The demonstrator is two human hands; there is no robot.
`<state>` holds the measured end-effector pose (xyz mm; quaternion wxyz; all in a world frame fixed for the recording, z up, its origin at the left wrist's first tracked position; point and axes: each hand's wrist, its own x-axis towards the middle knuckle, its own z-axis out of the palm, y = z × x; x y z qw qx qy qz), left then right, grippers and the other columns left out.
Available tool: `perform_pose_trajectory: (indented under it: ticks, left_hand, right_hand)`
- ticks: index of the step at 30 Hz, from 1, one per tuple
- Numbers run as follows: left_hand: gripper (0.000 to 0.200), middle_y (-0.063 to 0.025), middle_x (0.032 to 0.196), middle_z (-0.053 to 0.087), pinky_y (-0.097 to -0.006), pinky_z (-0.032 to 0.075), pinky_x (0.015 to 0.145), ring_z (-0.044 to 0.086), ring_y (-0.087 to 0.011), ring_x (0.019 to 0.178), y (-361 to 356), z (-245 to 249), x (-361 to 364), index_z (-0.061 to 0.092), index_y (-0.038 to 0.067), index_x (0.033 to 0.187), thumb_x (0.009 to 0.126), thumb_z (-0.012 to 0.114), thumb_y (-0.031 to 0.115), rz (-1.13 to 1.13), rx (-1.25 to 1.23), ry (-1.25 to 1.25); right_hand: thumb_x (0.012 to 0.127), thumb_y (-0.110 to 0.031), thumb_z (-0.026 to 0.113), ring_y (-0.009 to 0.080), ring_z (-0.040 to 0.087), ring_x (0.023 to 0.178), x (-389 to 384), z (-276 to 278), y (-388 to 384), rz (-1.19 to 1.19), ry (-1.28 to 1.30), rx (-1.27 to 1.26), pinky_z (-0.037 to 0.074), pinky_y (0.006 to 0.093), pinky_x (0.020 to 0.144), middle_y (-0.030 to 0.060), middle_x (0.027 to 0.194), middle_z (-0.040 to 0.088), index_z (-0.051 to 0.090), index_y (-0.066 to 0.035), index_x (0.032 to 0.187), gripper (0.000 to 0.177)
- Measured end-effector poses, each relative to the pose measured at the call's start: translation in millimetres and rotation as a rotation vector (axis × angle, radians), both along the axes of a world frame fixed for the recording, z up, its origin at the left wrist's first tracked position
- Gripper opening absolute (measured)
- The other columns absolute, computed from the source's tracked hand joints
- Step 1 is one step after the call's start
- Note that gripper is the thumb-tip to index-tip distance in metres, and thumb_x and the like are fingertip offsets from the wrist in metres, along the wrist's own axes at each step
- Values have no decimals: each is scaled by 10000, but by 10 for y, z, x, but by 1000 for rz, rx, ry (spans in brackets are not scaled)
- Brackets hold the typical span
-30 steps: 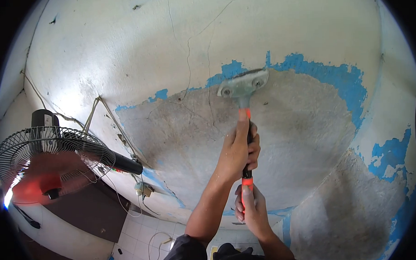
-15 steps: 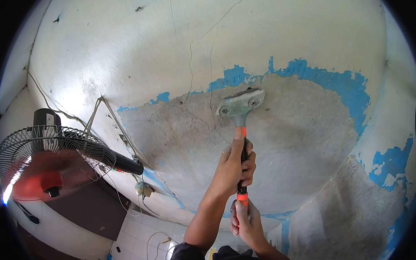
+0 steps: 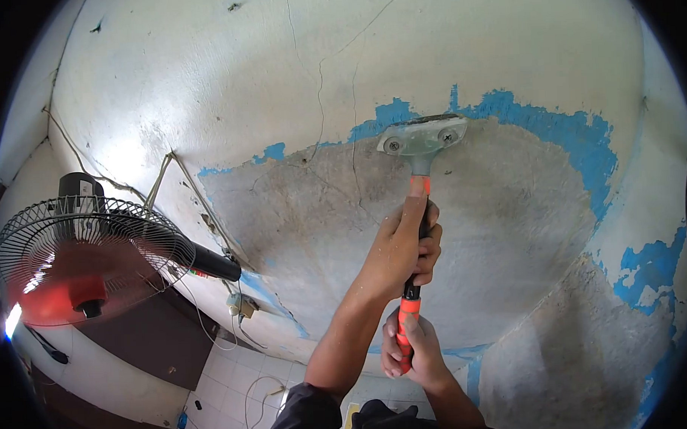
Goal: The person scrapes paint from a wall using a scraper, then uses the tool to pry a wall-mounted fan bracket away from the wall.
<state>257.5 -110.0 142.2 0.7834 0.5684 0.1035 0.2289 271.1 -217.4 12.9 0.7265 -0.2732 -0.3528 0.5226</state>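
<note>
Nearest, at the bottom centre of the frame, are the person's dark sleeves (image 3: 309,420). Just above them, right of centre, the right hand (image 3: 420,344) has its fingers curled closed around the orange lower end of a long-handled scraper (image 3: 421,144), the thumb lying along the grip. Higher up, near the middle of the frame, the left hand (image 3: 404,246) wraps the same handle, its fingers folded around the black part and one digit stretched up along the shaft toward the head. The scraper slants slightly, its pale, two-screwed head above centre, at the lower border of a ragged blue strip (image 3: 521,110); whether its edge touches the surface cannot be told.

At the left of the frame is a fan (image 3: 88,257) with a wire cage, its red blades blurred. Behind the tool, a bare grey patch (image 3: 503,231) fills the middle, and the pale wall (image 3: 202,76), with thin cracks, spreads over the top. Cords (image 3: 159,183) run down the wall at left toward a socket (image 3: 237,303). At lower left, a loose cable (image 3: 248,395) lies on the white tiled floor (image 3: 221,385).
</note>
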Motion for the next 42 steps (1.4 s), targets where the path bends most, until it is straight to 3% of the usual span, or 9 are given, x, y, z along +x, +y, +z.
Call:
perform_pose_trajectory:
  ticks: [1, 4, 11, 20, 27, 42]
  left_hand:
    - [539, 80, 555, 270, -213, 180, 355, 213, -22, 408, 2, 22, -8, 393, 140, 817, 960, 394, 660, -3, 10, 2]
    - [547, 81, 553, 265, -211, 178, 351, 214, -20, 410, 26, -128, -38, 384, 137, 810, 961, 387, 663, -14, 16, 42]
    - [553, 78, 551, 264, -212, 188, 344, 220, -19, 410, 56, -61, -63, 371, 134, 803, 967, 366, 662, -84, -12, 11]
    - [558, 80, 553, 273, -210, 203, 351, 226, -16, 417, 32, -76, -63, 376, 140, 804, 961, 361, 676, -44, 3, 35]
    - [555, 80, 556, 282, -210, 209, 355, 236, -17, 423, 29, -13, -4, 391, 141, 809, 960, 368, 675, -5, 39, 14]
    - [558, 81, 559, 278, -214, 208, 369, 229, -19, 428, 53, -32, -72, 400, 140, 817, 951, 386, 682, 37, 28, 44]
  right_hand:
    - [986, -564, 433, 130, 366, 362, 33, -73, 60, 118, 43, 87, 372, 316, 381, 16, 579, 398, 414, -91, 918, 479]
    - [987, -576, 418, 120, 344, 358, -71, -235, 109, 182, 169, 105, 366, 311, 380, 5, 543, 364, 402, -103, 881, 485]
    - [1036, -448, 389, 110, 307, 344, -205, 49, 29, -120, -33, -127, 355, 303, 367, 4, 521, 334, 394, -99, 844, 398]
    - [1043, -353, 381, 108, 319, 345, -171, 82, 10, -142, -53, -200, 364, 301, 365, 9, 513, 341, 385, -89, 819, 346]
    - [1039, -419, 395, 107, 317, 346, -65, 101, 49, -141, -82, -140, 346, 289, 357, 12, 515, 344, 383, -87, 811, 404]
    - [1039, -381, 394, 99, 315, 349, -156, 108, 33, -135, -81, -214, 350, 293, 356, 2, 519, 337, 388, -83, 810, 375]
